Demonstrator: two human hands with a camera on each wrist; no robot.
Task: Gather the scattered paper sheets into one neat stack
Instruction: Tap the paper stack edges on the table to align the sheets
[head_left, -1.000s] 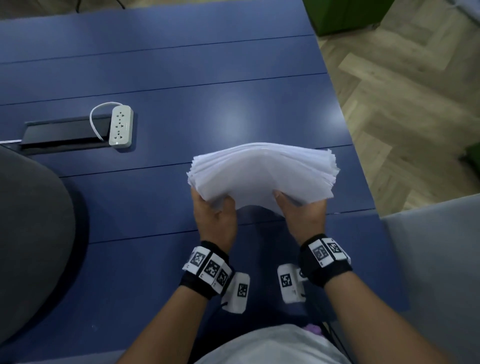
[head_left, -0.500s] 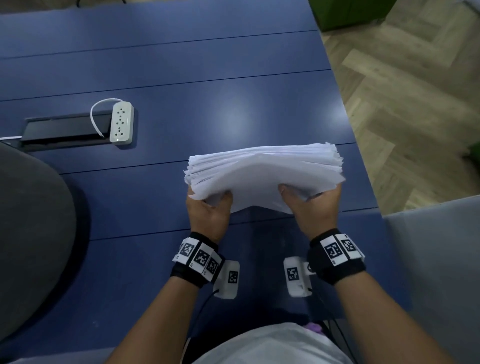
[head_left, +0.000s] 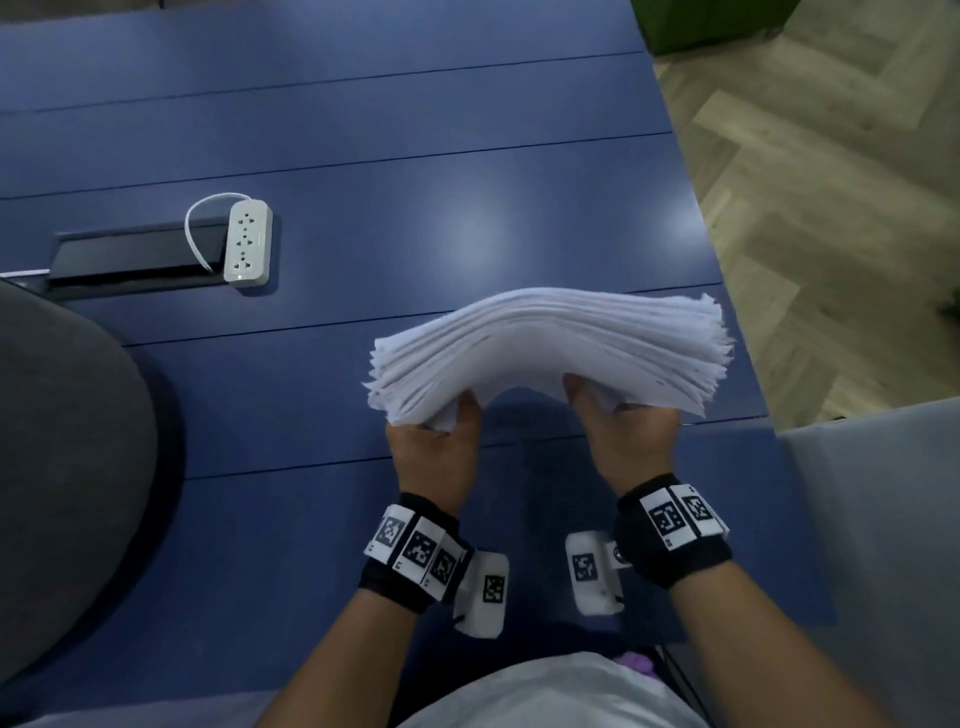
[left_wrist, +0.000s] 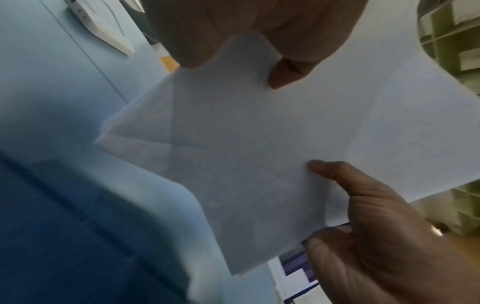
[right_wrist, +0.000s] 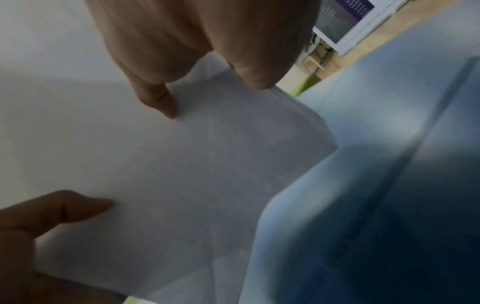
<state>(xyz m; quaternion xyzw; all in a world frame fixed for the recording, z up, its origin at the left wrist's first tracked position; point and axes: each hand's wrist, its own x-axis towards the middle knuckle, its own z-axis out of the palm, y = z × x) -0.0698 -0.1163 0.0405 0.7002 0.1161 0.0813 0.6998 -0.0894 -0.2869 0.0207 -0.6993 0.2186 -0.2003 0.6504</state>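
Both hands pinch paper stack at near edge: left hand at left corner, right hand right; stack arches above blue table.

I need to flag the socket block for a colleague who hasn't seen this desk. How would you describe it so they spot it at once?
Start from the dark blue slatted table and look to its left side, where a black rectangular cable hatch is set into the top. The white plastic power strip lies at the hatch's right end, its thin white cord looping back into it; it is the only white thing resting on the table.
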